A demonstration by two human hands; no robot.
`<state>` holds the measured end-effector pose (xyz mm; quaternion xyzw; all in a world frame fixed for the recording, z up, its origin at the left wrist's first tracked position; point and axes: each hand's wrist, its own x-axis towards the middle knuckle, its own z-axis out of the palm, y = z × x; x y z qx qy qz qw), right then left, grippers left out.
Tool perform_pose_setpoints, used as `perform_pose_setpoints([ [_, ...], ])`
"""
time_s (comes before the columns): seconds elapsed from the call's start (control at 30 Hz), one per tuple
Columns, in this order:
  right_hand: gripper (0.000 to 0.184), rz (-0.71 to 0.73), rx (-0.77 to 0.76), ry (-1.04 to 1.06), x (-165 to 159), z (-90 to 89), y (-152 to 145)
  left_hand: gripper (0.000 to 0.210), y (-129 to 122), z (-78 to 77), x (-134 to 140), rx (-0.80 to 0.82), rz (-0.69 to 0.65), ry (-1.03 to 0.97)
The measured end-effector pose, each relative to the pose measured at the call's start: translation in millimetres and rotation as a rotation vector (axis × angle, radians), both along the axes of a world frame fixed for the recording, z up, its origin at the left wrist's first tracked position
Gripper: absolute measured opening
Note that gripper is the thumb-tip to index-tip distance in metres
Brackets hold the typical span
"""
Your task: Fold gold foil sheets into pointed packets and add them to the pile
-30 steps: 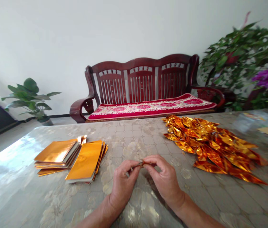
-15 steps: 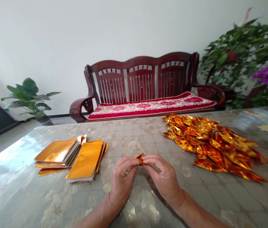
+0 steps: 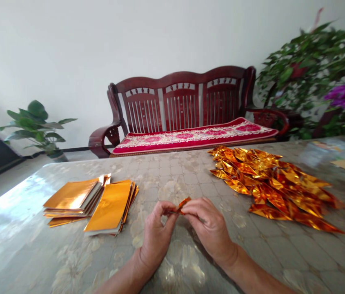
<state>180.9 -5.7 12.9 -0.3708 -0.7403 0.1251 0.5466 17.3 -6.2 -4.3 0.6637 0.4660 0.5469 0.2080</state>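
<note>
A small folded piece of orange-gold foil paper (image 3: 184,202) is pinched between my two hands above the table. My left hand (image 3: 159,226) holds its left end between thumb and fingertips. My right hand (image 3: 207,224) grips it from the right, the fingers covering much of it. To the left lie two stacks of flat foil paper, a wider stack (image 3: 71,197) and a narrower stack (image 3: 109,207) leaning against it. On the right spreads a pile of folded, pointed foil pieces (image 3: 267,183).
The patterned table (image 3: 172,175) has a glossy cover. Clear plastic wrapping (image 3: 321,153) sits at its far right. Behind stands a dark red wooden bench (image 3: 180,106) with a red floral seat cover (image 3: 187,136). Potted plants (image 3: 36,126) flank it.
The foil piece has turned in my fingers, with more of it now rising to the upper right. My fingers have shifted slightly; the stacks and pile stay put.
</note>
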Motion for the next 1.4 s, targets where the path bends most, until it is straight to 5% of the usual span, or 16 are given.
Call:
perform_pose_setpoints([
  [0.27, 0.012, -0.044, -0.05, -0.044, 0.5, -0.6, -0.5, 0.01, -1.4, 6.0, -0.6, 0.003, -0.091, 0.055],
  [0.6, 0.015, -0.085, 0.062, -0.028, 0.9, 1.5, -0.1, 0.011, 0.7, 3.5, 8.5, -0.307, -0.095, -0.356],
  [1.0, 0.014, -0.09, 0.101, -0.057, 2.1, 0.8, 0.8, 0.008, -2.4, 8.1, 6.0, -0.218, 0.065, -0.122],
  [1.4, 0.011, -0.12, 0.08, -0.072, 1.7, -0.8, 1.3, 0.01, -3.9, 8.0, 8.7, -0.356, 0.01, -0.194],
])
